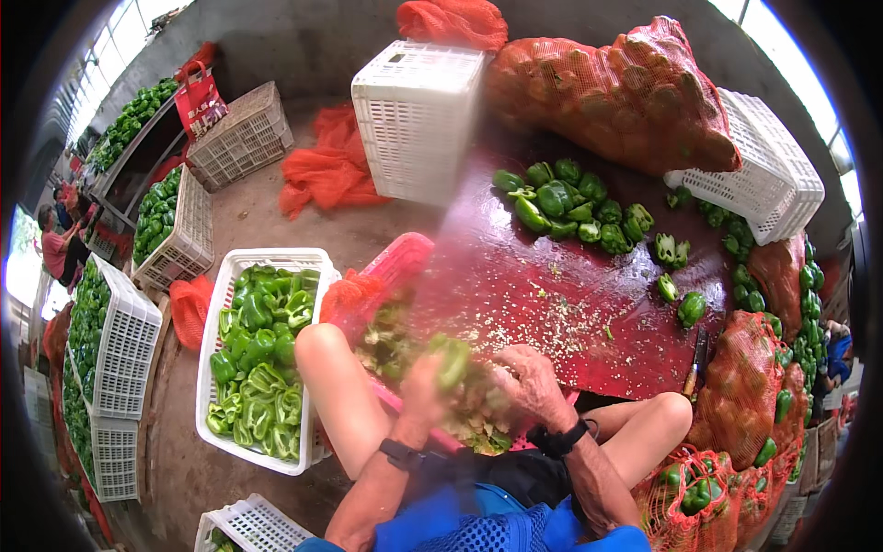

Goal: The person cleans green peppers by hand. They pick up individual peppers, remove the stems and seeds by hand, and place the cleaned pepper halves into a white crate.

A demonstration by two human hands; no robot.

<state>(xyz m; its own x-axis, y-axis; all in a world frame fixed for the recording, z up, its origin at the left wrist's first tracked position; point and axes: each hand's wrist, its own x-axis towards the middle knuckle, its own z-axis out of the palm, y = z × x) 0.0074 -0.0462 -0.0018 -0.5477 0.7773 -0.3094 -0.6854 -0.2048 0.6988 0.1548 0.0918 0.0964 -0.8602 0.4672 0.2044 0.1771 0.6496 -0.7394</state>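
My left hand (419, 390) is blurred and grips a green bell pepper piece (452, 360) above the pink tub (397, 257) between my knees. My right hand (534, 379) hovers over the same tub with curled fingers. Blur hides whether anything small is in it. Pale cores and green scraps (483, 417) fill the tub. Beyond my hands, a red board (476, 290) is strewn with seeds. Whole and cut green bell peppers (555, 199) lie in a heap on its far part. To my left, a white plastic crate (205, 386) holds opened green peppers (262, 352).
A knife (698, 359) lies at the board's right edge. Red mesh sacks (738, 386) of peppers crowd my right side. A large full mesh sack (607, 96) and an upended white crate (421, 117) stand at the back. Pepper-filled crates (124, 345) line the far left; people (58, 241) sit beyond.
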